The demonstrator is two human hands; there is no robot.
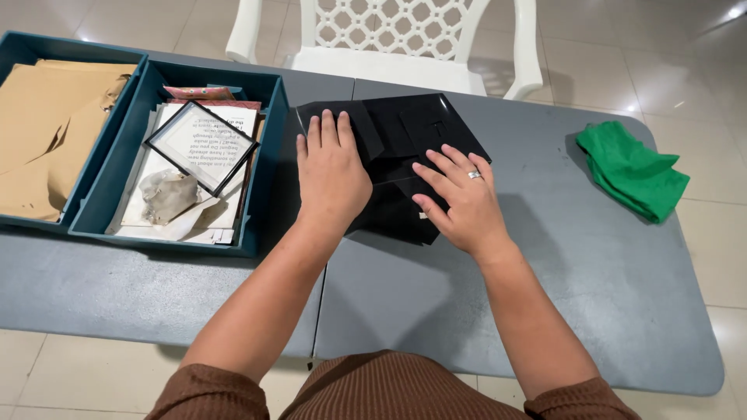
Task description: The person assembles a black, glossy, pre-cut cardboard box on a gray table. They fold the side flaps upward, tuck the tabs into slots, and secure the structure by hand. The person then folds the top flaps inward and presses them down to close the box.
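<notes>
At the far left of the grey table (545, 311), we see a teal tray (124, 89) of brown paper (47, 124). Beside it a second tray (268, 148) holds printed sheets, a black-framed picture frame (201, 145) and a crumpled wrapper (167, 194). Next, our left hand (331, 171) lies flat, fingers extended, pressing on a stack of black frame parts (420, 132) at the table's middle, gripping nothing. Our right hand (459, 198), wearing a ring, rests open on the same stack, fingers spread. A green cloth (630, 171) sits well apart near the right edge. A white plastic chair (389, 39) stands behind the table.
</notes>
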